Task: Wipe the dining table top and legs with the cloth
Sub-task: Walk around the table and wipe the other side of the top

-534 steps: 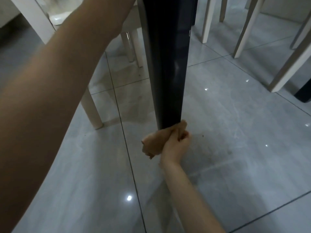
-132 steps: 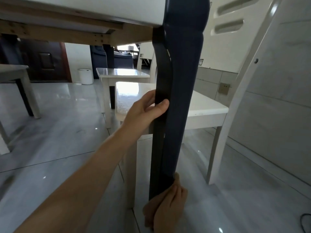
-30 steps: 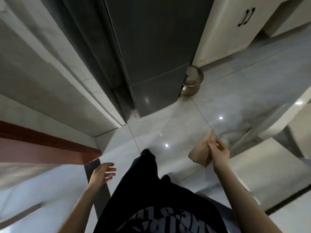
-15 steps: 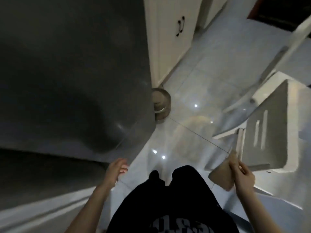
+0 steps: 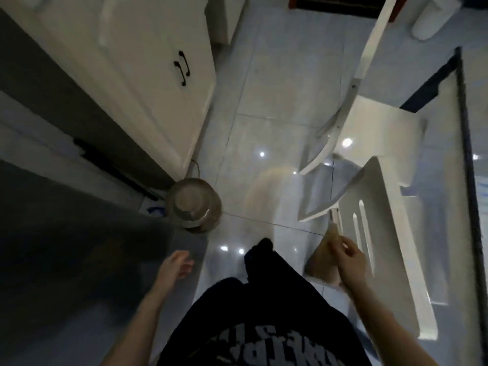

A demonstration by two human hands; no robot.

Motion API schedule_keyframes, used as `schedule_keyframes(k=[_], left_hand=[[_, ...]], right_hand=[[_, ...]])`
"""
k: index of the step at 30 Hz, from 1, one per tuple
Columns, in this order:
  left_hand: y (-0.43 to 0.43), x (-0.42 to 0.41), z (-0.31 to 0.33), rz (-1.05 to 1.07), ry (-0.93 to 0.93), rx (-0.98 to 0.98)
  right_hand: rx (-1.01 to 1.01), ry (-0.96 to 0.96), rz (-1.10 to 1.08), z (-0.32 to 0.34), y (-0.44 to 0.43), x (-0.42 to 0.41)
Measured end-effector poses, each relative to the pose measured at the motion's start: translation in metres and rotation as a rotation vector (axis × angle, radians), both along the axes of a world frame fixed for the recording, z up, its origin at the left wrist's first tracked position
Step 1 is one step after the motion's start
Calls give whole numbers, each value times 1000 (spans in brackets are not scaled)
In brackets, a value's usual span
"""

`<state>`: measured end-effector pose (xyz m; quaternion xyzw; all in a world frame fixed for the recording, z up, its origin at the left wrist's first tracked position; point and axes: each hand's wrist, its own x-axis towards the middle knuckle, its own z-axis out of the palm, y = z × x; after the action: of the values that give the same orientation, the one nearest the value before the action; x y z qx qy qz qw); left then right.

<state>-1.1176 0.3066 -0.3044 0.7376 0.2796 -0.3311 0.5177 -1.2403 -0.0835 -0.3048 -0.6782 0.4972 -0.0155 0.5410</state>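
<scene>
I stand and look straight down at the floor. My right hand [image 5: 350, 257] pinches a tan cloth [image 5: 323, 260], which hangs beside my right hip. My left hand [image 5: 177, 264] hangs loose and holds nothing, its fingers relaxed. The dining table [image 5: 464, 159] shows at the right edge as a pale top with a dark rim. A dark table leg [image 5: 427, 88] runs off behind the chairs at the upper right.
Two white chairs [image 5: 380, 207] stand between me and the table. A white cabinet [image 5: 137, 75] with black handles and a dark grey appliance [image 5: 79, 247] are on the left. A round metal pot [image 5: 194, 204] sits on the tiled floor ahead.
The view has swung right as I walk: the grey appliance slid left, the cabinet, chairs and table edge came in. My right hand still holds the cloth.
</scene>
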Motion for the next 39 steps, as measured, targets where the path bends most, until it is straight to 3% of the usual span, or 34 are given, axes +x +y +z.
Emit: schedule_keyframes(k=[6,12,16,28,39], left_hand=[[-31,87,10,60,3,17],[-69,181,5,90,32,26],[-106,281,-3,109,30,17],[-243,611,14,-162,-63,-37],[-371,778,0,-157,23,44]], right_hand=[[48,-40,114,20,-35,134],[64,-22,41,-1,-78,241],[15,-17,-8,3,-107,312],[-69,52,-301,-10,-208,469],[-82,-17,-122,-19,-338,709]])
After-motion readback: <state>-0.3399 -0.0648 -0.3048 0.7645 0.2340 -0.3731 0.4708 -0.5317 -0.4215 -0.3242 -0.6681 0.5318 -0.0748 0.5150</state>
